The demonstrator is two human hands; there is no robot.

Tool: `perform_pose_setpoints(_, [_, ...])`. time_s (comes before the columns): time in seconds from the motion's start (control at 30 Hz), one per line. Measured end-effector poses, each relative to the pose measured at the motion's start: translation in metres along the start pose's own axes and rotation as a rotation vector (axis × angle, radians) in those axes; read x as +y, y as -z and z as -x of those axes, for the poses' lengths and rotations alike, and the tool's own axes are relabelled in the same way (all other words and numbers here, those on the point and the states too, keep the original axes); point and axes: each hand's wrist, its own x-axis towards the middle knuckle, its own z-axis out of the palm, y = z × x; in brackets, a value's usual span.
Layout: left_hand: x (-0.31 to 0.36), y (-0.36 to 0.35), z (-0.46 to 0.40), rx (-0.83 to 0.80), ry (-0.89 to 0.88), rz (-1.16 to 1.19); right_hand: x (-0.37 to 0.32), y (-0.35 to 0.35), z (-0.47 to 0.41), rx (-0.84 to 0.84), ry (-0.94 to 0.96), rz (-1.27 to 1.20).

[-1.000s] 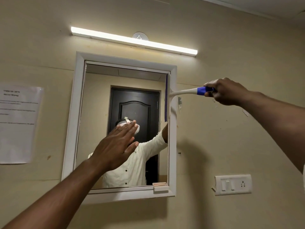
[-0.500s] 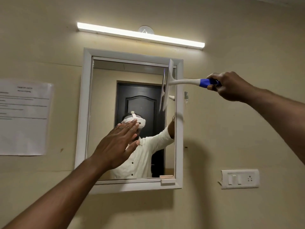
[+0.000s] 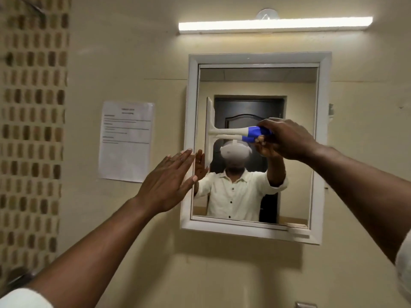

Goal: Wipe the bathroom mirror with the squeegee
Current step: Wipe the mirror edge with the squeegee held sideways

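Now the squeegee (image 3: 224,131) is sitting far over on the left side of the mirror (image 3: 295,90), not by the right edge like before, with its long white blade standing straight up against the glass. The right hand (image 3: 287,138) is curling its fingers tight around the blue handle, while the left hand (image 3: 169,181) is holding its fingers straight and open by the mirror's white frame near a paper sheet (image 3: 126,141) on the wall.

I count one mirror (image 3: 255,90), one squeegee (image 3: 210,132), one tube light (image 3: 275,24), one paper notice (image 3: 126,141) — and my two hands (image 3: 165,181).
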Motion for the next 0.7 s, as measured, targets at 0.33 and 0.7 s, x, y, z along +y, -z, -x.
perform_pose_setpoints(0.33, [-0.018,0.003,0.019,-0.016,-0.001,-0.013,-0.010,-0.040,-0.006,0.037,0.040,-0.011])
perform_pose_setpoints(0.7, [-0.006,-0.015,0.012,-0.015,-0.027,0.026,-0.001,-0.033,0.003,0.006,0.000,0.008])
